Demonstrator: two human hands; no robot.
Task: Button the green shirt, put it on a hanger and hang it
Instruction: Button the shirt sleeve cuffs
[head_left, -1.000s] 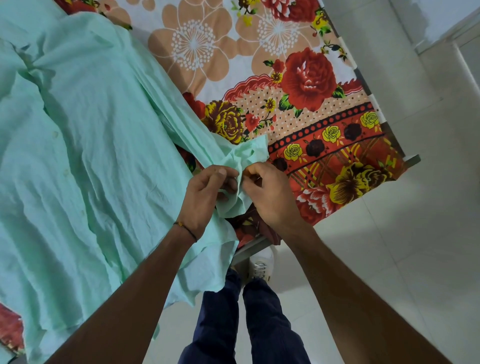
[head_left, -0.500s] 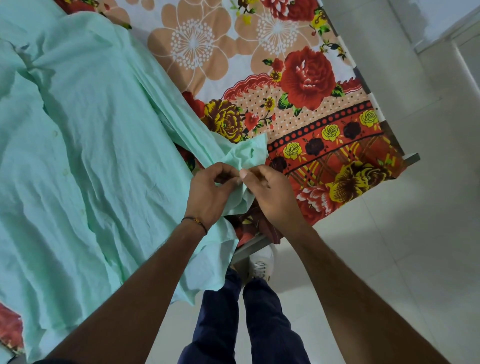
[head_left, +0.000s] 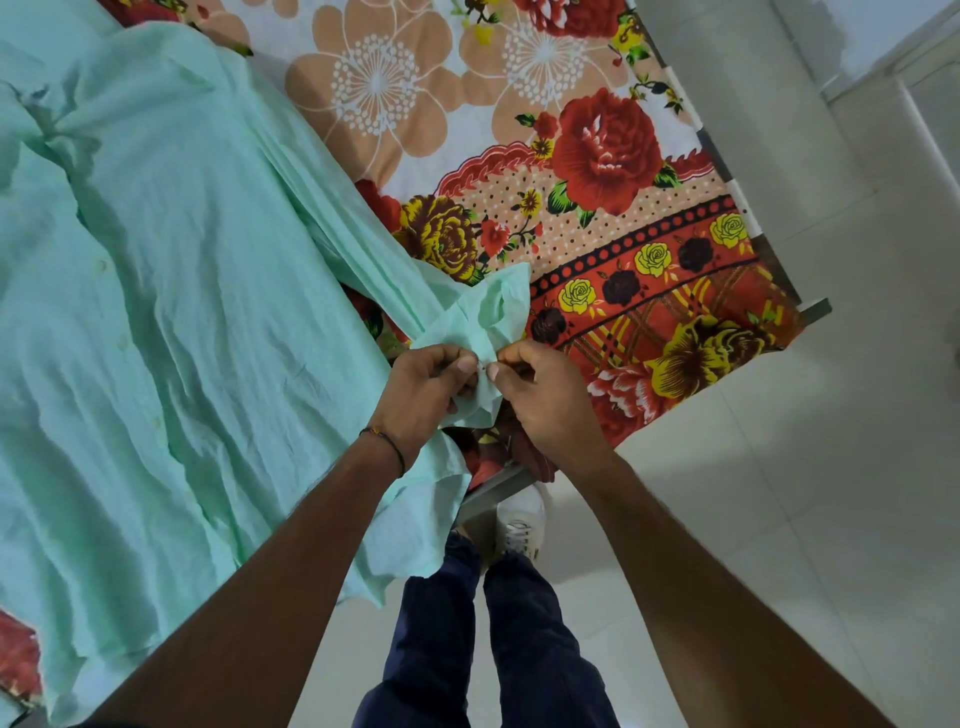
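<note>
Now, one green shirt (head_left: 156, 312) sprawls at nine o'clock on one floral sheet (head_left: 597, 249), left hand (head_left: 423, 389) and right hand (head_left: 545, 400) meet at centre, both grips pinching one sleeve cuff (head_left: 485, 317)

support: grey metal-framed bed (head_left: 814, 309); only the near edge and one corner of the frame show
cover: floral printed fabric sheet (head_left: 597, 249) with red, yellow and peach flowers, spread flat over the top
on sheet: mint-green wrinkled fabric shirt (head_left: 182, 312), spread over the left part, hem hanging off the near edge, one sleeve along its right side
below: white tiled floor (head_left: 831, 493); white laced shoe (head_left: 522, 519) stands on it at the frame edge
</note>
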